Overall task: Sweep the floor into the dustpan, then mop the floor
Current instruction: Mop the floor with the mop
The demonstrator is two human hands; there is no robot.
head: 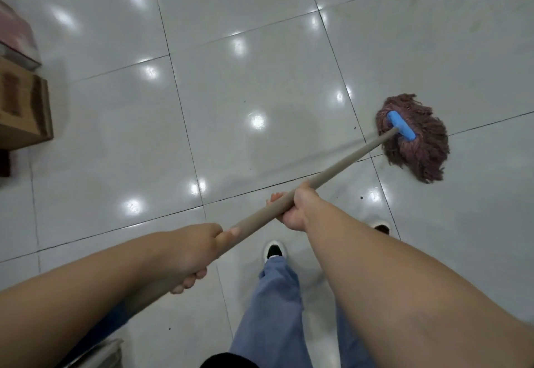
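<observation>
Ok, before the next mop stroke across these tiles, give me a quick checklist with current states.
1. Left hand grips the beige mop handle near its upper end: ok.
2. Right hand grips the handle lower down: ok.
3. Brownish string mop head with blue clamp on the glossy white tiled floor: ok.
4. Brown cardboard box at far left, apart from the mop: ok.
5. White-toed shoes behind the mop head: ok.
6. Dark specks on tiles remain: not ok.
</observation>
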